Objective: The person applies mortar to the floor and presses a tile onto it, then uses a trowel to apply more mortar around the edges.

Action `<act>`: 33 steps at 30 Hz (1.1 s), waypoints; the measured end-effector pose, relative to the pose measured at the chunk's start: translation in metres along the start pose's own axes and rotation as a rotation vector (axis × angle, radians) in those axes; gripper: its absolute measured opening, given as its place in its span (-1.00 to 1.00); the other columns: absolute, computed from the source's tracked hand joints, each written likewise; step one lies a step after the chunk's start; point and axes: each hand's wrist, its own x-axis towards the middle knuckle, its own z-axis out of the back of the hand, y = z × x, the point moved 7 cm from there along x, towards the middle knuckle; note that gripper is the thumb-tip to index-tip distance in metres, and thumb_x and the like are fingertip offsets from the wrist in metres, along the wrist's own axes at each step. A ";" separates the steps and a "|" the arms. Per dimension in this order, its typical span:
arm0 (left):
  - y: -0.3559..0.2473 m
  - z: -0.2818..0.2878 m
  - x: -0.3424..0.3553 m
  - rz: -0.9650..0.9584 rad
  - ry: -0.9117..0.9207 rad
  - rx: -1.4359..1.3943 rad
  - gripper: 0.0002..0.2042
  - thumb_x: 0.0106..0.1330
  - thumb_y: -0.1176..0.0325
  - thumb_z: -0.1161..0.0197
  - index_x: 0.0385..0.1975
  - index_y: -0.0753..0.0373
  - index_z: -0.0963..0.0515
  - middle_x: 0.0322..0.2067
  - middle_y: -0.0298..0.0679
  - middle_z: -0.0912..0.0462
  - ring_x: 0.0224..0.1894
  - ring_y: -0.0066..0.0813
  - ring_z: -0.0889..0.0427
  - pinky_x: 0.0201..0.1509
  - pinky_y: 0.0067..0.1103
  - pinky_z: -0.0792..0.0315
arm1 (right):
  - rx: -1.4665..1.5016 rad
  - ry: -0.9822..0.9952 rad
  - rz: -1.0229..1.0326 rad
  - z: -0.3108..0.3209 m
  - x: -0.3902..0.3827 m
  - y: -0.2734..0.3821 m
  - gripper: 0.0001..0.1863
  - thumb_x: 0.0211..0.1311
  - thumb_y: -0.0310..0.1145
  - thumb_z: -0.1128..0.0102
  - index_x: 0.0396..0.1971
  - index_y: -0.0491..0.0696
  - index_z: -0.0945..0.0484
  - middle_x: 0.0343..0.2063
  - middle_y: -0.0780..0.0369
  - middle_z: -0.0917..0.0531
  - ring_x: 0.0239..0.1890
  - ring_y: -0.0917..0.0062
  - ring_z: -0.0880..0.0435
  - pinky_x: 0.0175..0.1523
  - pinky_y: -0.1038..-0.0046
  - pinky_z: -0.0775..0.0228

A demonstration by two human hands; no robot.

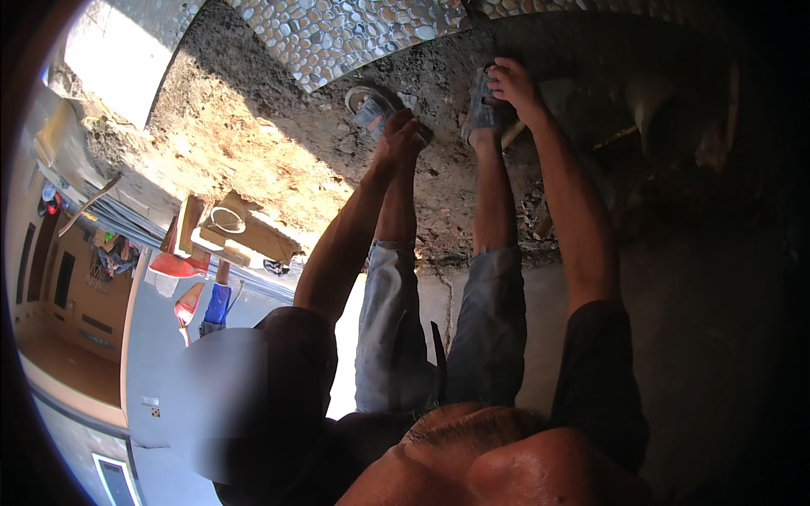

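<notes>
Both my arms reach past my knees to my feet, each in a grey sandal. My left hand (400,135) is at the left ankle, fingers bent and pressed in beside the left sandal (371,108); what they hold, if anything, is hidden. Over the right sandal (481,110) lies my right hand (513,84), its fingers curled onto the upper part near the strap. Shadow covers part of both feet.
Pebble-patterned tiles (346,38) lie beyond my feet on rough, broken ground (253,143). At left are a box-like brown thing (270,240) with a pale ring (226,219), a red object (179,265) and a blue one (217,304). Dim shapes (645,101) stand in shade at right.
</notes>
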 end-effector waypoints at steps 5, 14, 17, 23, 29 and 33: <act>0.020 0.044 0.060 -0.105 -0.029 -0.335 -0.70 0.42 0.31 -0.02 0.07 0.31 -0.41 0.02 -0.09 -0.53 0.09 -0.21 -0.53 0.04 -0.35 -0.48 | 0.318 0.050 -0.021 -0.031 0.012 0.013 -0.38 0.32 -0.40 -0.04 0.31 -0.26 -0.09 0.12 -0.05 -0.45 0.08 0.19 -0.56 0.14 0.25 -0.47; 0.025 0.096 0.131 -0.027 -0.146 -0.843 -0.47 0.50 0.26 0.22 0.38 0.37 0.09 0.33 0.08 -0.12 0.33 0.05 -0.22 0.34 -0.17 -0.27 | 0.570 0.122 0.003 -0.078 0.043 0.017 -0.33 0.19 -0.56 -0.09 0.28 -0.29 -0.04 0.16 -0.11 -0.37 0.14 0.15 -0.49 0.22 0.22 -0.43; 0.045 0.117 0.169 -0.130 -0.073 -0.747 -0.49 0.45 0.28 0.03 0.28 0.44 -0.08 0.26 0.00 -0.30 0.27 -0.16 -0.33 0.32 -0.36 -0.30 | 0.622 0.138 0.013 -0.094 0.046 0.029 -0.42 0.19 -0.56 -0.11 0.19 -0.30 -0.15 0.11 -0.08 -0.40 0.13 0.17 -0.49 0.23 0.19 -0.41; 0.051 0.110 0.197 -0.485 0.234 -0.726 -0.59 0.37 0.22 -0.17 0.04 0.43 -0.43 0.09 -0.21 -0.56 0.18 -0.41 -0.46 0.20 -0.53 -0.37 | 0.583 0.135 0.046 -0.108 0.050 0.037 -0.61 0.14 -0.57 -0.17 -0.04 -0.33 -0.34 -0.03 0.00 -0.48 0.06 0.22 -0.54 0.19 0.18 -0.44; 0.050 0.103 0.203 -0.311 0.137 -0.654 -0.60 0.39 0.18 -0.15 0.07 0.35 -0.44 0.15 -0.24 -0.52 0.21 -0.38 -0.44 0.27 -0.51 -0.31 | 0.608 0.118 0.027 -0.106 0.059 0.026 -0.70 0.13 -0.59 -0.17 -0.11 -0.29 -0.44 -0.12 0.08 -0.55 0.01 0.30 -0.57 0.17 0.21 -0.45; 0.054 0.106 0.203 -0.267 0.107 -0.658 -0.60 0.40 0.18 -0.12 0.09 0.36 -0.42 0.18 -0.21 -0.48 0.24 -0.41 -0.40 0.34 -0.56 -0.25 | 0.619 0.152 0.034 -0.112 0.061 0.028 -0.79 0.12 -0.59 -0.17 -0.20 -0.22 -0.52 -0.21 0.15 -0.61 -0.04 0.35 -0.59 0.14 0.24 -0.45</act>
